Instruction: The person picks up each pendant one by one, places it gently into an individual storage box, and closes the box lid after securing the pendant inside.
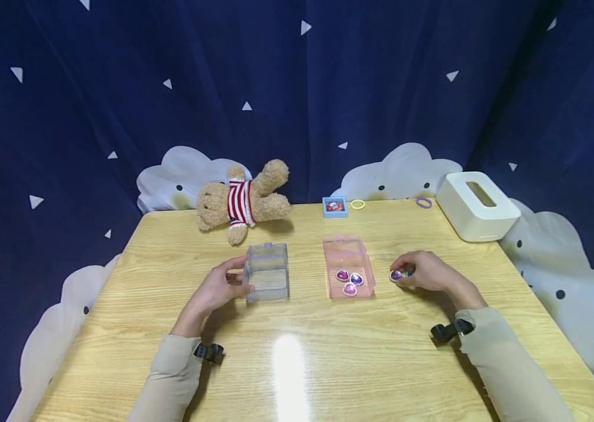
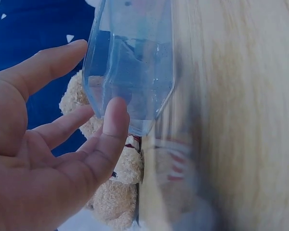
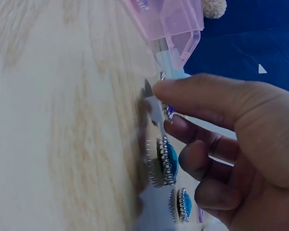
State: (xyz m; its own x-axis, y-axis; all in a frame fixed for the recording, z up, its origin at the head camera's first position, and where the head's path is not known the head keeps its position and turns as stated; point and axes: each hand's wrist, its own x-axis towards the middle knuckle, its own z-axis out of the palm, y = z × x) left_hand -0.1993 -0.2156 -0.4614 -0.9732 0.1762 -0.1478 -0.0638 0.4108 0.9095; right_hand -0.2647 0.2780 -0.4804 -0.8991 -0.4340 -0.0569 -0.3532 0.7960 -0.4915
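Left hand touching clear box, right hand pinching gem

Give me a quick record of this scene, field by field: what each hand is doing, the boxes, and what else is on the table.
left hand: touches the clear box, fingers fairly straight
right hand: pinches a purple gem; blue gems lie by it
pink box: open, three heart gems inside
table: teddy bear, white tissue box, small blue box, yellow ring, purple ring

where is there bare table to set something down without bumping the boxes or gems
Free: the near table strip between the sleeves, and the far-left corner beside the teddy bear. Crowded: around the clear box, pink box and right hand.
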